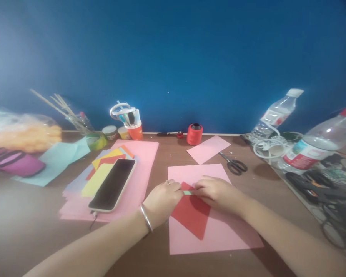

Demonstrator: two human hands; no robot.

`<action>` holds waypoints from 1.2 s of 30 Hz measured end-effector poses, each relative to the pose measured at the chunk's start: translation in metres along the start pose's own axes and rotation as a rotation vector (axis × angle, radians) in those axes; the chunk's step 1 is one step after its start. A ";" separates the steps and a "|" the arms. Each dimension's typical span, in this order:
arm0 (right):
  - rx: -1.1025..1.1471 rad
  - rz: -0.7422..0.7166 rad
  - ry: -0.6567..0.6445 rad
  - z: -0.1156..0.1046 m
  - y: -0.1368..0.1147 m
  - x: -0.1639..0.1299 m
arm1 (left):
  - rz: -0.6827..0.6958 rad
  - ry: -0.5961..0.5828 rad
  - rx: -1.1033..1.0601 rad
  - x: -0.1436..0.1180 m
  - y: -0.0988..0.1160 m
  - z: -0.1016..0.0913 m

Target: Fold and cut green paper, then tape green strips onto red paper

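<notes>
Pressing down on the upper corner of a red paper [192, 213], both hands meet over a small greenish strip [188, 192] that lies right at that corner. The red paper sits tilted like a diamond on a larger pink sheet [219, 234], which lies near the front edge of the tabletop [25, 223], a little right of the middle. The left hand [164, 198] is curled with its fingertips pinching the corner from the left; a ring shows on one finger and a bangle [146, 217] circles the wrist. The right hand [217, 192] lies flat and closed over the same corner from the right, fingers touching the paper. By the look of it, this is the step of folding or fixing that corner, and the next move calls for a firm, even press along the edge so it stays straight.

Left of the pink sheet a stack of coloured papers [138, 173] carries a phone [113, 184], screen up. Behind, towards the back edge, lie a smaller pink piece [208, 149], scissors [234, 164], a red spool of thread [194, 134] and an orange cup of pens [135, 129]. Two plastic bottles [320, 146] lie at the right edge amid tangled cables.
</notes>
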State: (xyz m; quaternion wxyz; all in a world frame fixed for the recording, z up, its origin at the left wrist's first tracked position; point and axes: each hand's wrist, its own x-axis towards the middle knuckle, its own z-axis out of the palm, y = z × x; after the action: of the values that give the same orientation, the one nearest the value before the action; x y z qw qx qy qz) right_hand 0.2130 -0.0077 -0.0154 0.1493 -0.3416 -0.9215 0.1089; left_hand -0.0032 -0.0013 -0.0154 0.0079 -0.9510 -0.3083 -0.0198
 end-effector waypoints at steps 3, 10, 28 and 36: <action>0.035 0.022 -0.007 0.001 0.001 0.001 | -0.004 0.001 -0.013 0.000 0.001 -0.001; 0.245 0.049 0.068 0.003 0.008 0.003 | -0.017 -0.040 0.004 0.002 0.003 -0.002; 0.236 0.024 0.001 0.001 0.011 0.004 | -0.048 -0.034 0.036 0.002 0.009 -0.007; 0.359 0.074 -0.052 -0.009 0.017 0.003 | -0.017 0.087 0.074 0.004 0.007 -0.001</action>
State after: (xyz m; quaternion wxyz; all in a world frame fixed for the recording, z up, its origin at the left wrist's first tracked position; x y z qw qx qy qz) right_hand 0.2236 0.0077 -0.0118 0.1798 -0.3403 -0.8775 0.2860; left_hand 0.0036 -0.0046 -0.0140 0.0563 -0.9456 -0.3165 -0.0498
